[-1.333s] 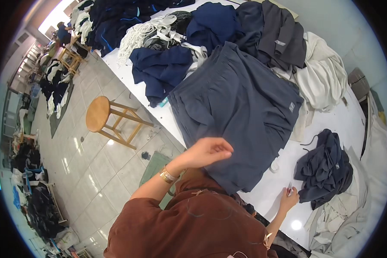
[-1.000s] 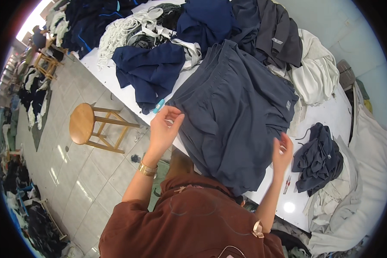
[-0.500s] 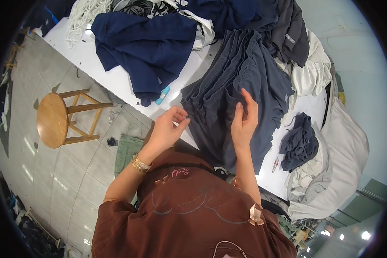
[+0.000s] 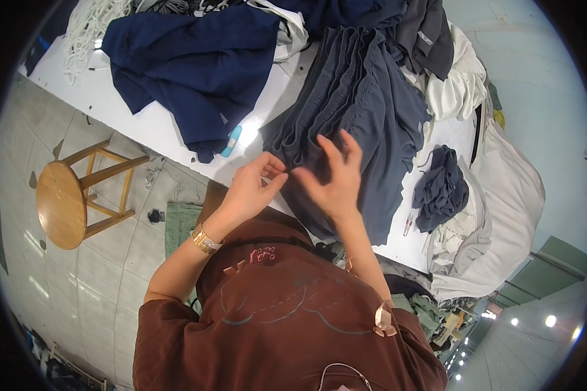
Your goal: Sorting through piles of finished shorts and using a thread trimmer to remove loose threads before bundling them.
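Note:
A stack of dark slate-blue garments with gathered elastic waistbands (image 4: pixel 365 150) lies in front of me, layered edge to edge. My left hand (image 4: pixel 253 184) is at the stack's near left edge, thumb and fingertips curled together in a pinch. Whatever is between those fingertips, if anything, is too small to make out. Over the stack's near part, my right hand (image 4: pixel 336 182) is open, its fingers spread and its thumb pointing towards the left hand. No cloth shows in its grasp.
Navy garments (image 4: pixel 195 72) lie at the far left of the white table (image 4: pixel 169 140), beside a light-blue small object (image 4: pixel 231 141). A crumpled dark cloth (image 4: pixel 441 189) and a small clipper-like tool (image 4: pixel 408 225) lie right. A wooden stool (image 4: pixel 62 205) stands on the floor at left.
My right hand has moved left, close to my left hand, with its fingers spread wider. The left hand stays by the stack's edge. The whole view has shifted slightly.

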Tool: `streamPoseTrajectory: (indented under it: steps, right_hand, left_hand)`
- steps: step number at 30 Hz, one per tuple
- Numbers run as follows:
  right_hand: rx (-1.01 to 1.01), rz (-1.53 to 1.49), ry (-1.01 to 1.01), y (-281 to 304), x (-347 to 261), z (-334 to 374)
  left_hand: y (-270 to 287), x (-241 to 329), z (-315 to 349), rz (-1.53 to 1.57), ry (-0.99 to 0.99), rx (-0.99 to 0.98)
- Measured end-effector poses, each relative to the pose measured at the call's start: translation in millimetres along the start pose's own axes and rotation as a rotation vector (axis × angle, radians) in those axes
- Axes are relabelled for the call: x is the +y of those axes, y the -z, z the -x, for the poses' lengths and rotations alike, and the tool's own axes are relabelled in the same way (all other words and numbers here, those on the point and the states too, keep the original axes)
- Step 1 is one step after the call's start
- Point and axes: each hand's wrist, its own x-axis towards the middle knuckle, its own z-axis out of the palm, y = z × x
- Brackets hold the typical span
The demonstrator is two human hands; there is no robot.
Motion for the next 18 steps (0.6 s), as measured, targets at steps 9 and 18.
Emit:
streamPoseTrajectory:
  steps: [9, 18]
  right_hand:
    - [0.199, -0.122, -0.11, -2.6, 20.9, 2.7]
    - [0.197, -0.151, -0.12, -13.6, 18.7, -6.6]
  left_hand:
    - [5.4, 1.7, 3.2, 0.033, -0.003, 0.0]
    - [5.8, -5.2, 11.3, 0.006, -0.003, 0.016]
